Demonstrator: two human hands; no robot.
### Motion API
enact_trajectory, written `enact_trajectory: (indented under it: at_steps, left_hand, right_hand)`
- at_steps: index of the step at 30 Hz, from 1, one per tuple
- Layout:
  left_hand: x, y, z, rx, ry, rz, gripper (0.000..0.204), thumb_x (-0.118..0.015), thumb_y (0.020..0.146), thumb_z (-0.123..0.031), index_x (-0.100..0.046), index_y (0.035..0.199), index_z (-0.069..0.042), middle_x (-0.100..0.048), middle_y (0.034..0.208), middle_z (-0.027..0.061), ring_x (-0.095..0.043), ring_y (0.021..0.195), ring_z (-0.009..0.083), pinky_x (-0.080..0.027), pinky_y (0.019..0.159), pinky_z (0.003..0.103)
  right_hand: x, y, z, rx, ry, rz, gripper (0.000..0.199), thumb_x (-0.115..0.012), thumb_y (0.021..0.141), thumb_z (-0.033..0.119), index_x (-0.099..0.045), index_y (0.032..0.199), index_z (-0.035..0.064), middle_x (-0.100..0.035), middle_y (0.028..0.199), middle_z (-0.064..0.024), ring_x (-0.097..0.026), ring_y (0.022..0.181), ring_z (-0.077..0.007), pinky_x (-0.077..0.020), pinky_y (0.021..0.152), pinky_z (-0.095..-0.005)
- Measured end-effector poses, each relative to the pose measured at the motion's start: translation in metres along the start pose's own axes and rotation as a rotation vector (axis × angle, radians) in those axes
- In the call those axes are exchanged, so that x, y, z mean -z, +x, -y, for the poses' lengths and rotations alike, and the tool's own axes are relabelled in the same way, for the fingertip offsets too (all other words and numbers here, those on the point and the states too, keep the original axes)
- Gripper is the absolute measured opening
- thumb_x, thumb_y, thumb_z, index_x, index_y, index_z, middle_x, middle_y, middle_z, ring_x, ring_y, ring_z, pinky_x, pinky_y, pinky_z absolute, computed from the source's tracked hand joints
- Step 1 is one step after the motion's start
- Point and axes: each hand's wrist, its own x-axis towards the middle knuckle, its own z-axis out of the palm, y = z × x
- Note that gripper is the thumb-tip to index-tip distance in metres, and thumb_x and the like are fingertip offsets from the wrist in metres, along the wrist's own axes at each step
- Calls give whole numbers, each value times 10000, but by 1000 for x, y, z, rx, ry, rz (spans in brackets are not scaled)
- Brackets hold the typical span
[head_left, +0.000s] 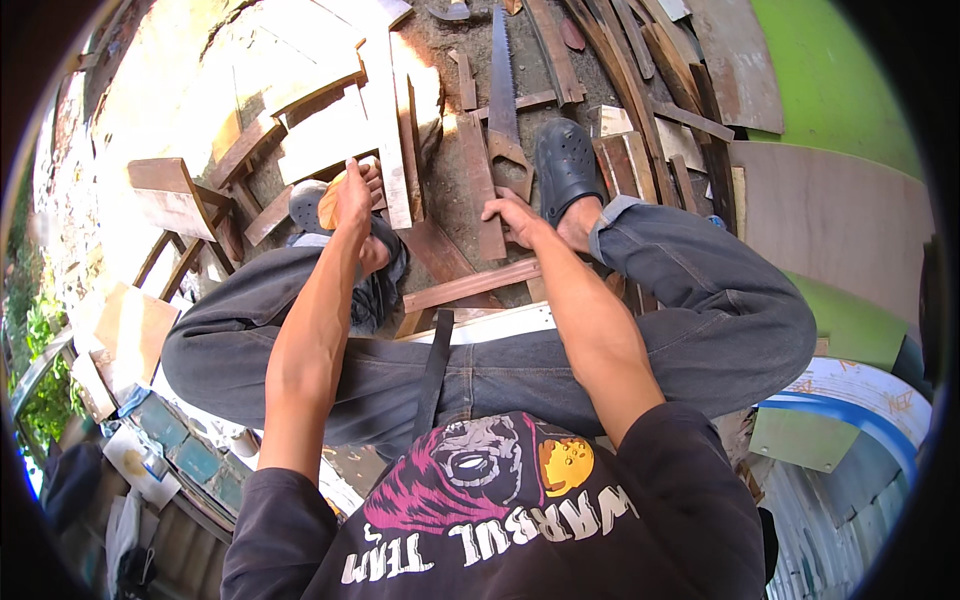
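My left hand (357,196) is closed in a fist above my left shoe (306,204). An orange-tan piece (328,206) shows beside that fist; whether the fingers hold it or something else is hidden. Between my feet a narrow brown wooden plank (480,180) lies lengthwise, and my right hand (517,219) grips its right edge near the close end. Just beyond that hand, a handsaw (503,80) lies with its wooden handle toward me and its toothed blade pointing away. Close to my lap, a reddish wooden strip (470,284) lies crosswise.
Long boards (640,110) pile up beyond my dark right clog (568,170). A pale plank (386,130) and sunlit boards lie at the far left, near a small wooden frame (172,200). Large plywood sheets (830,210) and a green panel (815,70) are on the right.
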Motion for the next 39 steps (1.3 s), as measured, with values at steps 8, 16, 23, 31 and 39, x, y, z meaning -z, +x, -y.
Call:
enact_trajectory:
  at_steps: [8,16,23,31,39]
  left_hand:
    - [-3,13,34,105,-281,-126,404,-337,1053,-437,-492,862,-117,-444,634,-57,-372,452,73,-260,396,256]
    - [-9,6,22,-14,-217,-47,485,-437,1019,-475,-608,1125,-34,-647,941,39,-580,743,114,-469,606,281]
    - [-24,-8,-6,-184,-155,-61,518,-456,1031,-435,-546,1220,39,-622,1119,118,-578,934,184,-475,776,321]
    - [-26,-7,-16,-263,128,-68,597,-478,1018,-447,-535,1315,68,-590,1321,209,-573,1204,275,-438,999,359]
    - [-50,-21,-43,-455,194,-187,624,-603,944,-501,-583,1241,47,-656,1156,194,-623,1074,269,-469,946,361]
  right_hand:
    - [61,-20,11,229,602,77,635,-574,683,26,-482,1309,89,-597,1114,-110,-594,1041,-301,-496,933,-483]
    - [13,-27,28,180,132,-121,830,-711,720,43,-298,1438,94,-547,1250,-138,-533,1165,-311,-467,978,-470]
    - [-45,7,-17,163,-492,-308,1026,-843,643,212,-241,1448,6,-539,1325,-234,-519,1258,-336,-413,1071,-388]
    - [-51,-1,-1,243,-444,-466,996,-813,651,286,-294,1458,18,-521,1360,-266,-505,1273,-395,-401,1076,-415]
    - [-12,7,59,465,-319,-487,925,-777,677,351,-400,1432,-27,-515,1378,-286,-516,1277,-371,-409,1058,-403]
